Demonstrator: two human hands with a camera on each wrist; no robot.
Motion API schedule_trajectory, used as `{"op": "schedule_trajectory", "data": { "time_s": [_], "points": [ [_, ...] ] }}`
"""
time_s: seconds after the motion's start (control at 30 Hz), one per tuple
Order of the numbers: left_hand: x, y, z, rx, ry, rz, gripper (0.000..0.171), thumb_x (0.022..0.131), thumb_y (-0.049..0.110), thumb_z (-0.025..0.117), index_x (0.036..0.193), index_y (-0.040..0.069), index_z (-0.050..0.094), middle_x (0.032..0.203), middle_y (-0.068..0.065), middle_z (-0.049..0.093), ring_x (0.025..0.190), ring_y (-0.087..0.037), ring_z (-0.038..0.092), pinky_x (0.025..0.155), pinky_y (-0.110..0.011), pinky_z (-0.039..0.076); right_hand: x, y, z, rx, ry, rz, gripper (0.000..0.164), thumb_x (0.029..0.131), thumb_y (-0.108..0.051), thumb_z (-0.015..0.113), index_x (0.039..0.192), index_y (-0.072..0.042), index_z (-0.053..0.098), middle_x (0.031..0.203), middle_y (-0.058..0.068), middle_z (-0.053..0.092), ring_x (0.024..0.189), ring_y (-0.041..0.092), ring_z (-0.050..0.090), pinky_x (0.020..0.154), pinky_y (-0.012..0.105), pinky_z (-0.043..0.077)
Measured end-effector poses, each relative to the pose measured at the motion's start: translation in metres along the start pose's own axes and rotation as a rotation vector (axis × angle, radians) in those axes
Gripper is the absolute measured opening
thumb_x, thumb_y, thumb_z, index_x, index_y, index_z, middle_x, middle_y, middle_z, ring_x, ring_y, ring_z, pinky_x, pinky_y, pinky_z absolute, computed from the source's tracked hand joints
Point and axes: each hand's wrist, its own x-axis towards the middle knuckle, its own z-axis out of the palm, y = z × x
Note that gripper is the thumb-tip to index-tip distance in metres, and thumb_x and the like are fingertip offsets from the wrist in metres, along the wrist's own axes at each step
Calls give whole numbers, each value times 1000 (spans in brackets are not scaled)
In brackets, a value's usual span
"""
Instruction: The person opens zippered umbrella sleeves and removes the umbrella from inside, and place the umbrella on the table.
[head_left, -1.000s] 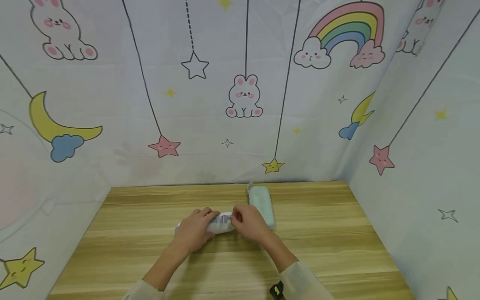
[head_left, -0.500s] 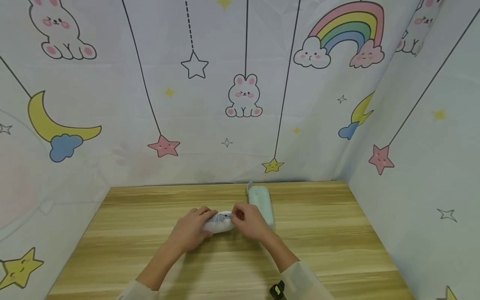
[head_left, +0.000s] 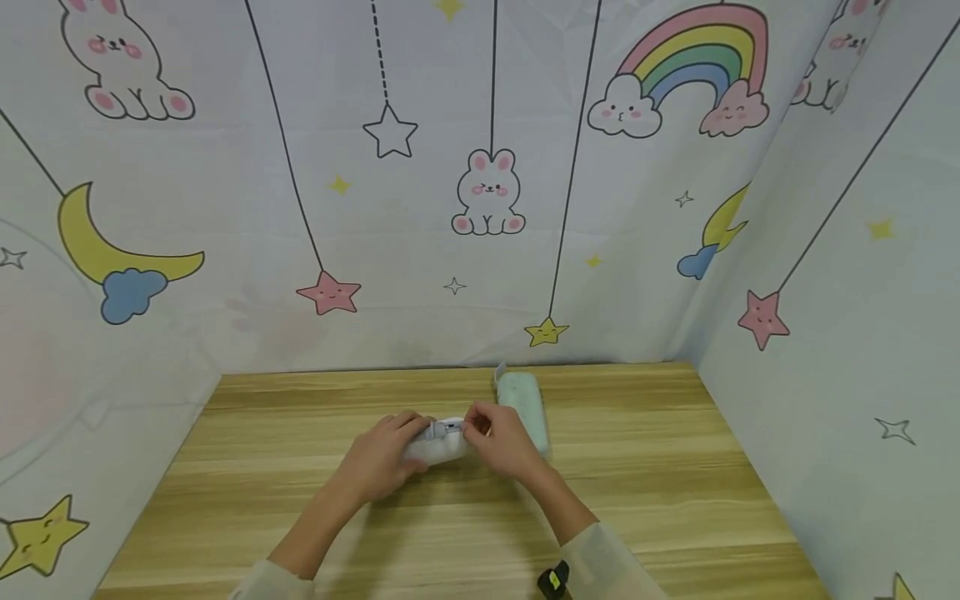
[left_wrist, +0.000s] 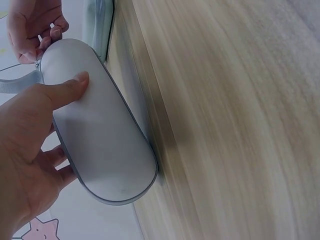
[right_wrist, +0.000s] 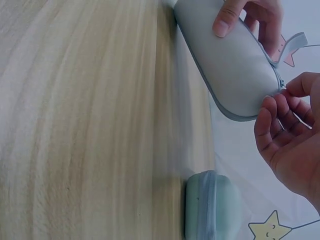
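Note:
A pale grey-white, oblong glasses case [head_left: 435, 452] stands on its long edge, its zipper seam upward. My left hand [head_left: 378, 460] grips it, with the thumb [left_wrist: 70, 92] on one broad side and the fingers on the other. At the case's right end, my right hand [head_left: 501, 439] pinches the zipper pull between thumb and fingertips; the pull itself is mostly hidden. The zipper slider [right_wrist: 281, 84] shows at that end in the right wrist view. Beside the seam a grey strap loop [right_wrist: 295, 45] sticks out. Whether the seam is parted cannot be told.
A mint-green zippered case [head_left: 528, 407] lies behind my right hand, with a strap loop at its far end. The wood-grain table [head_left: 637, 467] meets a printed cloth wall [head_left: 420, 333] at the back. Near the right sleeve is a small black and yellow-green object [head_left: 554, 580].
The glasses case has tipped and risen slightly, and its left end is now hidden behind my left hand. That hand has shifted a little left. My right hand has risen slightly, still pinching.

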Motion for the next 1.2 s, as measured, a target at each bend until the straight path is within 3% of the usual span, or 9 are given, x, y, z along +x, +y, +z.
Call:
{"op": "schedule_trajectory", "data": {
  "time_s": [0.2, 0.43, 0.83, 1.2],
  "points": [
    [0, 0, -2, 2, 16, 7, 64, 85, 28, 92, 142, 16, 66, 135, -1, 67, 121, -26, 65, 90, -49, 57, 1, -2, -4, 15, 18, -19, 10, 99, -8, 67, 90, -12, 69, 81, -6, 63, 73, 9, 58, 64, 24, 50],
    [-1, -1, -2, 3, 38, 19, 61, 84, 28, 93, 138, 15, 68, 130, 0, 69, 114, -24, 69, 87, -48, 58, -1, -5, -6, 30, 26, -23, 10, 99, -7, 68, 90, -10, 69, 81, -4, 63, 73, 11, 58, 64, 25, 50],
    [0, -2, -2, 0, 42, 20, 58, 84, 25, 92, 135, 11, 67, 131, -5, 69, 117, -27, 68, 91, -50, 57, -1, -1, -9, 39, 46, -43, 10, 100, -8, 67, 91, -10, 69, 79, -3, 64, 69, 9, 60, 58, 25, 53],
    [-2, -6, -2, -31, 48, 31, 62, 86, 28, 91, 140, 12, 65, 134, -4, 68, 120, -28, 67, 94, -50, 57, -2, 0, -9, 44, 68, -14, 11, 101, -8, 67, 91, -12, 69, 81, -5, 64, 73, 11, 59, 63, 26, 51]
  ]
}}
